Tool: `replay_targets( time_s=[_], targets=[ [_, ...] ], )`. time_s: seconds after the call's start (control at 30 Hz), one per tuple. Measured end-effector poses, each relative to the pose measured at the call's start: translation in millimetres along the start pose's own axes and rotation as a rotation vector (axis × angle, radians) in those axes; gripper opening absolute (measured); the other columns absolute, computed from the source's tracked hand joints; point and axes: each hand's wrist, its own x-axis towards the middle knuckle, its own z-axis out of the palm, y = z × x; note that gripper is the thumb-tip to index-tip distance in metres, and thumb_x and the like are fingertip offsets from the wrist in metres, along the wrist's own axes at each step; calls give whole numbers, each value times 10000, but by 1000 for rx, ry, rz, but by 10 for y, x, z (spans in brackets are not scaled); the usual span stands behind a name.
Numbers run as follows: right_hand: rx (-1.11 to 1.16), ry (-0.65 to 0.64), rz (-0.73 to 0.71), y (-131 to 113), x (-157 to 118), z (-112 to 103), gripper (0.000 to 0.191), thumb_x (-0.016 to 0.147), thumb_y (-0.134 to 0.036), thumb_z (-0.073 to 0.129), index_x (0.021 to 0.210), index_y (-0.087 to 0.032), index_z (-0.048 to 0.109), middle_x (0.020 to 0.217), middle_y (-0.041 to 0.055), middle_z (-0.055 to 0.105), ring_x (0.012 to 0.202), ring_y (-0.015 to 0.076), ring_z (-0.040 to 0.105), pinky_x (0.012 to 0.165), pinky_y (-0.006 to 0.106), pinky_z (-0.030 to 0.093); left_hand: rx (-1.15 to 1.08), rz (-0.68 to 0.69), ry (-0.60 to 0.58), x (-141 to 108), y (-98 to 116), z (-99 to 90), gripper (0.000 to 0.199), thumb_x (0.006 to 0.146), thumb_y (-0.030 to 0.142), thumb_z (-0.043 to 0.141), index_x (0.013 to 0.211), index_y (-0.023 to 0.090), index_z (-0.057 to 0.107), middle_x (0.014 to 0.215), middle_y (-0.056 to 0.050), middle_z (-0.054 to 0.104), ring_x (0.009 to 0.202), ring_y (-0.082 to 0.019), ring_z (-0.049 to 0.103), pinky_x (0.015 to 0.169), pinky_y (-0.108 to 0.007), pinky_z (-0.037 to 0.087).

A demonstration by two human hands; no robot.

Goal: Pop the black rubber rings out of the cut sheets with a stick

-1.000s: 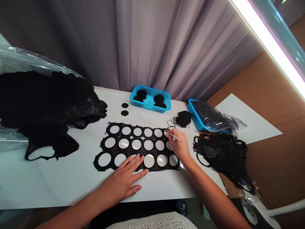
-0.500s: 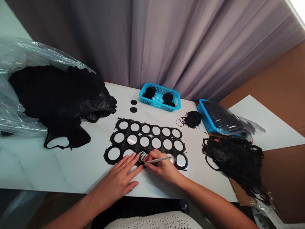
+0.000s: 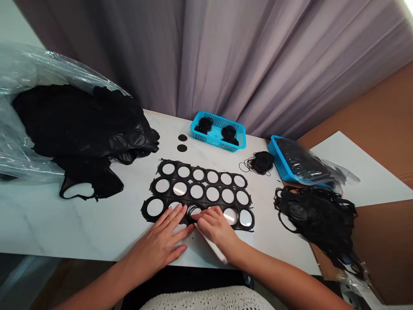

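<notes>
A black sheet [image 3: 206, 202] with rows of round openings lies on the white table, its near edge close to me. My left hand [image 3: 166, 237] rests palm down with fingers spread over the front row. Closed around a slim pale stick-like tool [image 3: 213, 244] is my right hand [image 3: 217, 228]; its tip end is at a front-row opening [image 3: 194, 210], where thin black rings or cords lie. The tool is blurred, so its exact kind is unclear. My fingertips hide part of that opening.
Two black discs [image 3: 182, 137] lie near a blue basket [image 3: 213, 140] holding black cord bundles. A loose black bundle [image 3: 262, 162] sits right of it, by another blue basket [image 3: 279, 161] with a plastic packet. Black scraps [image 3: 318, 215] and a heap of black material [image 3: 77, 125] flank me.
The tool in my right hand has swung so its back end points down toward me instead of to the right. My left hand has stayed almost in place.
</notes>
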Motion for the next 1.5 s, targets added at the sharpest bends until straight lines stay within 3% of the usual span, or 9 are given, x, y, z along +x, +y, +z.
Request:
replay_targets(
  time_s=[0.1, 0.2, 0.3, 0.4, 0.53, 0.7, 0.93, 1.17, 1.5],
  targets=[
    [-167, 47, 12, 223, 100, -113, 139, 980, -139, 453, 946, -202, 573, 1087, 90, 712, 965, 229, 599, 858, 394, 371, 19, -1, 3, -7, 0, 15, 537, 956, 357, 589, 1463, 288, 428, 1631, -98, 174, 1461, -334, 264, 1121, -526, 369],
    [-245, 213, 281, 598, 304, -370, 148, 946, -134, 438, 956, -199, 571, 946, 87, 709, 888, 245, 602, 828, 398, 380, 19, 6, 21, -23, 20, -2, 517, 941, 329, 610, 1436, 275, 470, 1617, -109, 224, 1450, -347, 289, 1104, -527, 389],
    [-189, 301, 490, 823, 494, -564, 113, 900, -152, 472, 828, -213, 534, 897, 74, 713, 812, 241, 617, 801, 392, 398, 12, 5, 43, 14, 28, -71, 482, 932, 349, 622, 1396, 270, 520, 1572, -116, 335, 1432, -365, 321, 1084, -540, 404],
    [183, 224, 498, 759, 589, -559, 166, 872, -216, 538, 721, -226, 469, 891, 51, 718, 840, 220, 647, 773, 345, 445, 11, -31, 56, 156, -29, -137, 450, 957, 360, 585, 1393, 270, 519, 1469, -99, 491, 1415, -326, 368, 1095, -523, 397],
    [533, 57, 412, 529, 595, -375, 206, 852, -233, 580, 681, -221, 466, 870, 33, 699, 846, 189, 648, 733, 302, 478, 41, -90, 80, 373, -203, -77, 482, 985, 374, 535, 1430, 200, 472, 1505, -132, 443, 1422, -308, 361, 1120, -498, 374],
    [511, 7, 382, 449, 557, -273, 202, 856, -201, 606, 678, -212, 510, 872, 17, 687, 817, 170, 626, 751, 315, 475, 42, -62, 41, 391, -334, 79, 468, 996, 399, 514, 1433, 239, 468, 1543, -117, 394, 1430, -321, 342, 1136, -529, 327],
    [453, 18, 383, 428, 546, -286, 229, 860, -165, 623, 669, -214, 505, 883, 9, 693, 832, 174, 612, 774, 323, 440, 22, -67, 21, 358, -318, 59, 459, 1008, 400, 492, 1439, 246, 459, 1571, -108, 343, 1453, -318, 291, 1148, -526, 307],
    [251, -31, 329, 311, 497, -273, 197, 867, -83, 594, 737, -214, 524, 948, 29, 703, 856, 195, 588, 817, 356, 406, 45, -52, 22, 365, -335, 75, 463, 1002, 412, 496, 1427, 229, 476, 1568, -121, 346, 1453, -317, 293, 1153, -519, 300],
    [472, -5, 411, 372, 514, -302, 210, 870, -156, 620, 694, -214, 521, 969, 21, 722, 890, 192, 643, 798, 347, 463, 4, -62, 28, 367, -325, 51, 462, 993, 372, 521, 1432, 237, 471, 1572, -112, 340, 1447, -320, 307, 1145, -523, 319]
  ],
)
